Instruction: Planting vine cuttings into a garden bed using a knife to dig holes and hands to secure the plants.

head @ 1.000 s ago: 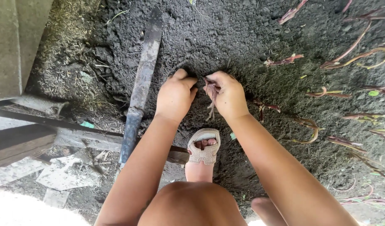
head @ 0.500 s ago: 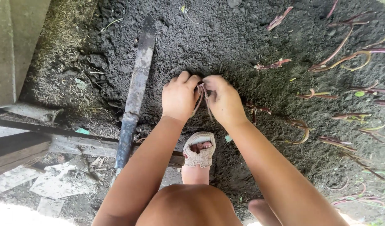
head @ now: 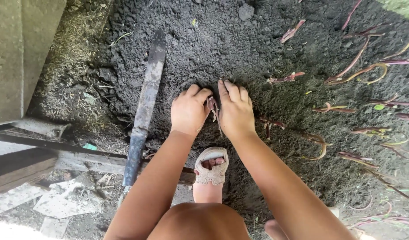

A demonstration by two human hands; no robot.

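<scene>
The soil [head: 240, 40] is dark, crumbly and loose, with small clods. A thin reddish-purple stem cutting [head: 214, 108] stands in it just above the beige woven sandal [head: 211, 166], between the two hands. The left hand [head: 188, 111] has its fingers curled and pressed on the ground beside the cutting; the right hand [head: 235, 111] lies flat, fingers close together, pushing the soil against it. Left of the sandal lies a long flat machete [head: 144, 106], dull and dirty. More curved stem cuttings [head: 360, 71] lie to the sandal's upper right.
</scene>
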